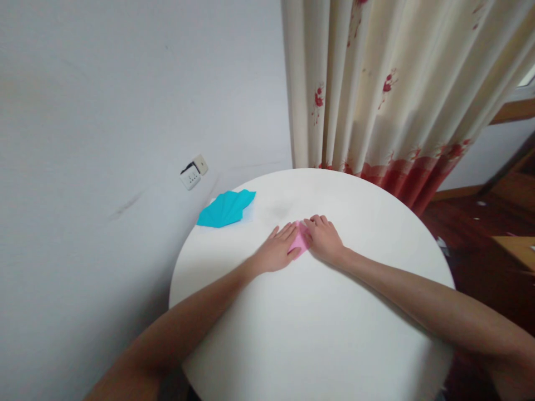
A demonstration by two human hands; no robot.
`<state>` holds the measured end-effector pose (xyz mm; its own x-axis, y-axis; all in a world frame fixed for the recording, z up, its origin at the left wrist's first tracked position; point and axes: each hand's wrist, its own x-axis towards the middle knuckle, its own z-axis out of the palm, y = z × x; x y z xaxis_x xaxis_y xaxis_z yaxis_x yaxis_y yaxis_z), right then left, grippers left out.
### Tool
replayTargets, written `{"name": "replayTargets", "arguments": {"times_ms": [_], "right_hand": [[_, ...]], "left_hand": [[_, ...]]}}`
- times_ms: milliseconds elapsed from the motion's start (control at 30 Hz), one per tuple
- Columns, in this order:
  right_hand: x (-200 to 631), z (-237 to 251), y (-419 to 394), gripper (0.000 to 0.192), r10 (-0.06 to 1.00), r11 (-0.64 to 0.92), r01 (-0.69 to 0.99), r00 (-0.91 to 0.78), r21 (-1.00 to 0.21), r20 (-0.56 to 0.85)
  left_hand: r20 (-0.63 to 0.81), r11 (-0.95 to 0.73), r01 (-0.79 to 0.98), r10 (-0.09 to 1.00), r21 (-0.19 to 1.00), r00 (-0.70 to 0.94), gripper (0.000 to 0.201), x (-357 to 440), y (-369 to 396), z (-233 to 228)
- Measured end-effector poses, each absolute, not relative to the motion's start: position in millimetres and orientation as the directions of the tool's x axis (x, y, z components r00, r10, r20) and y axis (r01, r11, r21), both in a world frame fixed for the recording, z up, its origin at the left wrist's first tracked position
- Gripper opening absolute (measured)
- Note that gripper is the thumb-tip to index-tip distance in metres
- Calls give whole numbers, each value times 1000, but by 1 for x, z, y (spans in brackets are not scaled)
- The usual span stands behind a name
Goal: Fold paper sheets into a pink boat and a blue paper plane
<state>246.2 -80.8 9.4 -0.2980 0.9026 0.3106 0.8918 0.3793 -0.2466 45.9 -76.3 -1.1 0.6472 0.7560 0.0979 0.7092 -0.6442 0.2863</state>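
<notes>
1. We see the pink sheet (298,243) lying on the round white surface (313,328), nearer the far edge than the near one and roughly midway between the left and right edges.
2. Our left hand (276,249) lies palm down, nearly flat, its fingers stretched out and close together. The fingertips rest on the left side of the pink sheet, and the thumb stands apart from them, reaching over the sheet's near part. We see this hand spread against the sheet rather than closed around it.
3. Our right hand (325,238) is bent, knuckles up, with the fingers curled under. It touches the right side of the pink sheet and covers part of it; we cannot tell whether the fingers pinch the sheet or only press on it.
4. Between the two hands we see a narrow strip of pink, its near corner pointing towards the near edge of the surface.
5. Well apart from our hands, by the far left edge of the surface, a blue pleated piece (225,209) lies partly over a pale sheet (248,215).
6. Beyond the far edge hangs a cream curtain (376,111) with red flowers; past the left edge, a white socket (191,177) sits on the wall (125,111).
</notes>
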Motion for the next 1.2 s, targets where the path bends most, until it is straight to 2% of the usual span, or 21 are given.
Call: {"name": "replayTargets", "arguments": {"times_ms": [133, 200, 300, 467, 833, 900, 1067, 1200], "right_hand": [[241, 4, -80, 56, 810, 553, 806, -462, -211, 361], [238, -2, -79, 66, 785, 611, 751, -536, -250, 309], [235, -8, -79, 75, 803, 596, 752, -556, -282, 214], [236, -11, -80, 61, 838, 545, 804, -514, -238, 183], [237, -8, -81, 60, 843, 536, 824, -513, -186, 161], [238, -10, -79, 60, 840, 541, 823, -518, -174, 163], [240, -15, -77, 61, 825, 562, 815, -540, -140, 168], [242, -13, -76, 61, 805, 592, 795, -574, -133, 151]], "left_hand": [[95, -654, 709, 749, 262, 656, 65, 48, -78, 0], [104, -668, 697, 738, 262, 667, 65, 48, -78, 0], [125, -677, 681, 729, 279, 673, 65, 48, -79, -1], [118, -654, 693, 747, 303, 654, 69, 48, -78, -3], [140, -541, 776, 839, 323, 526, 63, 45, -75, -8], [119, -523, 803, 851, 285, 512, 61, 43, -73, -7], [33, -500, 862, 866, 78, 499, 58, 40, -72, -5], [31, -504, 863, 863, 29, 504, 57, 39, -73, -4]]}}
